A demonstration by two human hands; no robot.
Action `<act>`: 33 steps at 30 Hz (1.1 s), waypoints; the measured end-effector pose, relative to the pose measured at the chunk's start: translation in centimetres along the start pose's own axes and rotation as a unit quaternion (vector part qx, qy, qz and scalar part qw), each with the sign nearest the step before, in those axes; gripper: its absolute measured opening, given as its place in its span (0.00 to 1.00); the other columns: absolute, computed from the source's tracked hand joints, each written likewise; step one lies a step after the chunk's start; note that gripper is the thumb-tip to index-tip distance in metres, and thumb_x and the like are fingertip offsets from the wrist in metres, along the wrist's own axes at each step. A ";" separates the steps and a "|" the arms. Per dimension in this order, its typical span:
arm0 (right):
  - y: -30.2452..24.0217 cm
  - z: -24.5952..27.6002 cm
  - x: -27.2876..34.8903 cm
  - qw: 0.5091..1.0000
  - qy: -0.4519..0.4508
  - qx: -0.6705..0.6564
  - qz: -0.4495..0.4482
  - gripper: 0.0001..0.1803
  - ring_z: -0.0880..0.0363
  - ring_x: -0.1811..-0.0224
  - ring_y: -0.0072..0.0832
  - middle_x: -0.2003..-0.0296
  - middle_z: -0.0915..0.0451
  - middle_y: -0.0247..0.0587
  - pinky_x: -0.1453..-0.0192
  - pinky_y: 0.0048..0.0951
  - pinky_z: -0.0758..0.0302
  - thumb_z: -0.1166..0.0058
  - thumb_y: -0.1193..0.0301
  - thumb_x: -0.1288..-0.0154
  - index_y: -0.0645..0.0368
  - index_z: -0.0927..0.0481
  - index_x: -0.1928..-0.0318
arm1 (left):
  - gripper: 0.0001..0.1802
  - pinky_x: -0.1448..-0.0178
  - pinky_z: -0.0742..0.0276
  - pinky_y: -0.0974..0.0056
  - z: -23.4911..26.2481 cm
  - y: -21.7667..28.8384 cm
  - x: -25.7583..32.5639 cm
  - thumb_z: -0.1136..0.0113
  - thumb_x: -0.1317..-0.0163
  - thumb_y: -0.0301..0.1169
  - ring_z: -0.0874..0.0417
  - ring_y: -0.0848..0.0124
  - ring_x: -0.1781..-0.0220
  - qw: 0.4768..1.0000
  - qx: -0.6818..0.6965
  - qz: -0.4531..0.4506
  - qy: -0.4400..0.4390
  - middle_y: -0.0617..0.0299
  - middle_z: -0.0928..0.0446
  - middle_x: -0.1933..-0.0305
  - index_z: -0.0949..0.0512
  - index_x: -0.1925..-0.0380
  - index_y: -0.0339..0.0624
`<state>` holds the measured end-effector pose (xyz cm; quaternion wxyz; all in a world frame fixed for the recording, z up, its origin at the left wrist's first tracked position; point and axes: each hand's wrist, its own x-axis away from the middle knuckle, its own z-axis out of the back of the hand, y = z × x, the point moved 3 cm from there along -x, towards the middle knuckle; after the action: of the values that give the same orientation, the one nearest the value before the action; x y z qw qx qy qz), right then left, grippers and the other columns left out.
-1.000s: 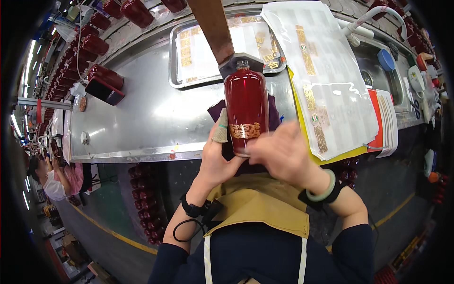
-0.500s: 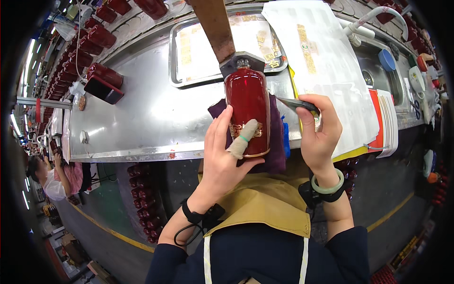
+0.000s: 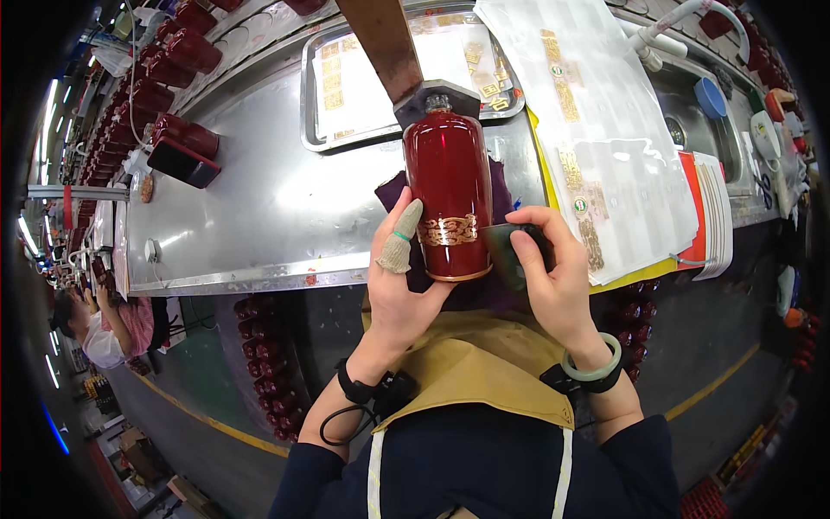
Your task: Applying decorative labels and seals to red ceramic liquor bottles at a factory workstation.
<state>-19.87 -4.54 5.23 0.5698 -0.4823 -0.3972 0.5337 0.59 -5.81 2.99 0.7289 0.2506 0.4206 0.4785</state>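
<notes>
A glossy dark red bottle [image 3: 447,177] lies with its neck away from me, against a dark angular holder [image 3: 469,97] on a brown bar [image 3: 380,39]. Round its lower body runs an ornate gold band [image 3: 451,231]. My left hand [image 3: 393,298] grips the bottle's lower left side; one finger wears a cloth finger cover with a green band. My right hand [image 3: 558,277] pinches a dark flat scraper [image 3: 508,249], whose edge meets the bottle's right side beside the band. A purple cloth [image 3: 393,192] lies beneath the bottle.
Beyond the bottle, a metal tray [image 3: 309,112] holds gold decal pieces. Sheets with gold decals [image 3: 640,216] cover the table's right side, near a sink [image 3: 731,147]. A dark phone [image 3: 183,163] leans by red bottles [image 3: 192,50] at left. Another person [image 3: 104,333] sits far left.
My left fingers have come off the gold band to the bottle's left side, leaving the band uncovered. My right hand has brought the scraper down and left, against the bottle.
</notes>
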 end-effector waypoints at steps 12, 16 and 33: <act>1.4 -1.3 0.1 0.996 0.020 -0.083 -0.008 0.08 0.23 0.61 0.19 0.62 0.17 0.37 0.56 0.24 0.26 0.47 0.77 0.24 0.64 0.21 0.48 | 0.49 0.26 0.29 0.50 0.1 0.8 0.1 0.17 0.54 0.27 0.26 0.47 0.27 0.999 -0.033 -0.022 0.007 0.43 0.31 0.24 0.29 0.29 0.35; 1.2 -1.7 -0.4 0.998 0.029 -0.060 0.005 0.09 0.22 0.63 0.20 0.62 0.17 0.38 0.57 0.24 0.26 0.44 0.74 0.25 0.64 0.21 0.49 | 0.54 0.24 0.32 0.50 0.1 1.0 -0.4 0.15 0.55 0.31 0.30 0.47 0.25 1.000 -0.008 -0.013 -0.006 0.43 0.38 0.20 0.33 0.27 0.35; -2.0 -2.7 -0.4 0.998 0.057 -0.016 0.022 0.16 0.16 0.63 0.25 0.66 0.16 0.40 0.57 0.27 0.22 0.30 0.73 0.34 0.63 0.24 0.53 | 0.35 0.20 0.38 0.57 -0.9 0.5 -1.8 0.52 0.20 0.27 0.35 0.61 0.21 0.912 0.358 0.201 -0.007 0.47 0.41 0.19 0.52 0.18 0.34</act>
<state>-16.88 -5.26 6.62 0.5721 -0.5298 -0.3617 0.5111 -0.75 -7.27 3.53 0.4819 0.5770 0.4994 0.4306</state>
